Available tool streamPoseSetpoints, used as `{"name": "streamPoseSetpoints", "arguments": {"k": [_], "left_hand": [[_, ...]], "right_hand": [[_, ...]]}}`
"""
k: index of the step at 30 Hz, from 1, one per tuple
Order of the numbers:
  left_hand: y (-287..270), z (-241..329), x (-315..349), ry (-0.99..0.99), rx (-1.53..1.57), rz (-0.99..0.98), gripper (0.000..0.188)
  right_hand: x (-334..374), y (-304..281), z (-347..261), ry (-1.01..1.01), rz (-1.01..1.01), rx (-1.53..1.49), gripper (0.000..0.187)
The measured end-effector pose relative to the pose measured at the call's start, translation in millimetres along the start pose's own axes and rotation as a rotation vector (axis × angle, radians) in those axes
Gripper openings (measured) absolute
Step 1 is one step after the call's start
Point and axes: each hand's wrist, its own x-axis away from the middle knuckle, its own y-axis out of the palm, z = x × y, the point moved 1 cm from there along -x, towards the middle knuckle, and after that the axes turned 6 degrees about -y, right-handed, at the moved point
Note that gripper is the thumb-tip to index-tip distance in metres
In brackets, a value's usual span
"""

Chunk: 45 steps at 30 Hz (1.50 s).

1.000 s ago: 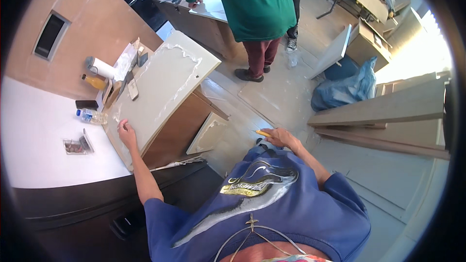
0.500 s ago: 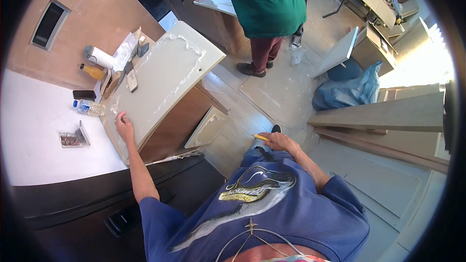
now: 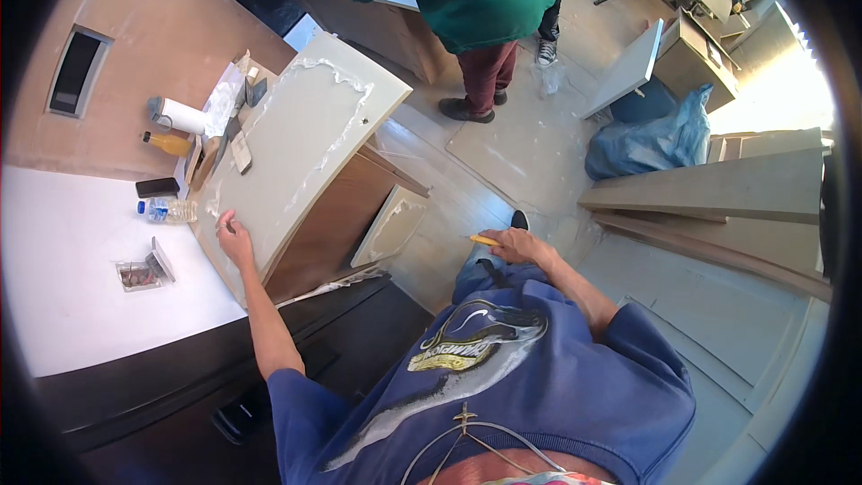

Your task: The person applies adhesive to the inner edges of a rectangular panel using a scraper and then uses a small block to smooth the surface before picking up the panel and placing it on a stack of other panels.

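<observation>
Gently now, I'd rest the left hand (image 3: 235, 241) lightly by the left edge of the cream board (image 3: 301, 130), clear of the white paste (image 3: 363, 90). Its fingers curl loosely; from far away, I can't tell if they pinch anything. The right hand (image 3: 521, 247) is wrapped around a slim yellow tool (image 3: 486, 241), maybe a cutter. The tool pokes out leftward from the fist, well apart from the board. I'd point its thin tip away from the jeans (image 3: 473, 273).
</observation>
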Motion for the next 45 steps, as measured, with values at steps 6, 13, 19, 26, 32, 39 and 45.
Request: {"name": "streamPoseSetpoints", "arguments": {"k": [6,13,19,26,32,39,45], "left_hand": [[0,-4,-2,0.019,0.03,0.008,0.029],[2,-9,1,0.013,0.001,0.018,0.027],[6,-14,-7,0.073,-0.052,0.046,0.026],[3,-6,1,-0.015,-0.053,0.031,0.024],[-1,-2,-3,0.006,-0.011,0.067,0.023],[-2,5,-2,-0.045,0.007,0.044,0.022],[-2,12,-3,-0.033,-0.01,0.065,0.022]], "right_hand": [[-7,2,4,-0.036,0.003,-0.069,0.051],[-9,-8,-9,0.008,-0.037,-0.043,0.05],[-19,-9,-6,-0.045,0.025,-0.006,0.049],[-37,-46,-61,-0.044,0.056,-0.151,0.054],[-69,-52,-87,-0.151,0.248,-0.258,0.054],[-166,-122,-133,-0.399,0.587,-0.304,0.036],[-225,-155,-154,-0.419,0.509,0.054,0.037]]}}
